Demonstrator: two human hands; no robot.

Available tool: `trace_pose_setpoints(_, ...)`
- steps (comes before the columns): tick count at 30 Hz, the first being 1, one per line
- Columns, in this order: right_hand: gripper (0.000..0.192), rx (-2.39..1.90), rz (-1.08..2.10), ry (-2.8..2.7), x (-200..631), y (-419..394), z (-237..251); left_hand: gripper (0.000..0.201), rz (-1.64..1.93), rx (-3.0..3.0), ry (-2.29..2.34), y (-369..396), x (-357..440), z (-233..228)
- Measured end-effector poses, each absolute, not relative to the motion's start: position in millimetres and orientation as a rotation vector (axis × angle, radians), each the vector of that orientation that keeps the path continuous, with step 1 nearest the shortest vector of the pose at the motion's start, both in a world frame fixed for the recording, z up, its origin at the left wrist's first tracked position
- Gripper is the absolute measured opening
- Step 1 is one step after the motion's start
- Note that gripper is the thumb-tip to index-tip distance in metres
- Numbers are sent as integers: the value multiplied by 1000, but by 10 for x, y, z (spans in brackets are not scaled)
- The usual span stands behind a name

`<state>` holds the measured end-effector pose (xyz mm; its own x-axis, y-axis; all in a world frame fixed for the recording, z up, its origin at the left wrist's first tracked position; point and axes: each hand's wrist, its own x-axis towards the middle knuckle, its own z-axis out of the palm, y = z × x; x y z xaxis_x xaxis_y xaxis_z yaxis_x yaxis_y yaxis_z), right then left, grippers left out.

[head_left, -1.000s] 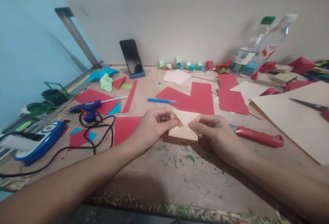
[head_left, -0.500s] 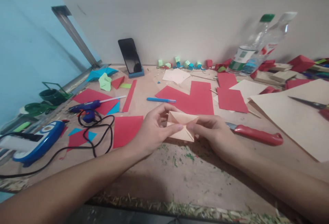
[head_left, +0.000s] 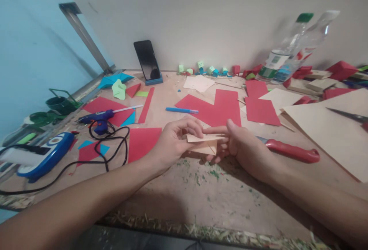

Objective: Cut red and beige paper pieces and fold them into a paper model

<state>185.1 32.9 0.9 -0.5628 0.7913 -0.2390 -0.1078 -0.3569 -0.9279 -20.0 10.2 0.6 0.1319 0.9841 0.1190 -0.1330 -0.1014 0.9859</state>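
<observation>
Holding a folded paper [head_left: 204,144] between them, the left hand [head_left: 175,142] pinches its nine o'clock edge, the right hand [head_left: 244,146] its three o'clock edge, fingers closed

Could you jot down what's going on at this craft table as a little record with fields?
Left hand: pinches the left side of the folded paper
Right hand: forefinger lies along the paper's top edge, other fingers under it
Paper: cream, folded, held just above the table
Near right hand: red-handled knife
Behind hands: red sheets, blue pen
Left side: glue gun with black cord
Back wall: phone, two bottles
</observation>
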Motion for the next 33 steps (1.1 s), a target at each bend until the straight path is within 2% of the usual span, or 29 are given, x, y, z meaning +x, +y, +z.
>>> trace_pose_setpoints(4, 41, -1039, 1894, -1376, 1840, 342, 33, 11, 1144, 1192, 967, 85, -201, 12)
trace_pose_setpoints(6, 35, -1067, 1867, -1351, 1833, 339, 33, 10, 1075, 1154, 979, 76, -220, 20)
trace_pose_setpoints(10, 35, -1117, 1819, -1220, 1814, 321, 28, 36, 1019, 1053, 918, 69, -271, 62)
trace_pose_setpoints(14, 36, -1160, 1744, -1200, 1792, 292, 59, 40, 1022, 1133, 1010, 69, -266, 80)
trace_pose_setpoints(19, 33, -1244, 1613, -1327, 1773, 277, 120, 30, 942, 1232, 1066, 83, -231, 10)
trace_pose_setpoints(23, 29, -1204, 1665, -1406, 1776, 269, 131, 25, 953, 1252, 1060, 78, -227, 17)
trace_pose_setpoints(33, 33, -1175, 1699, -1371, 1776, 243, 133, 33, 926, 1285, 1127, 116, -241, -38)
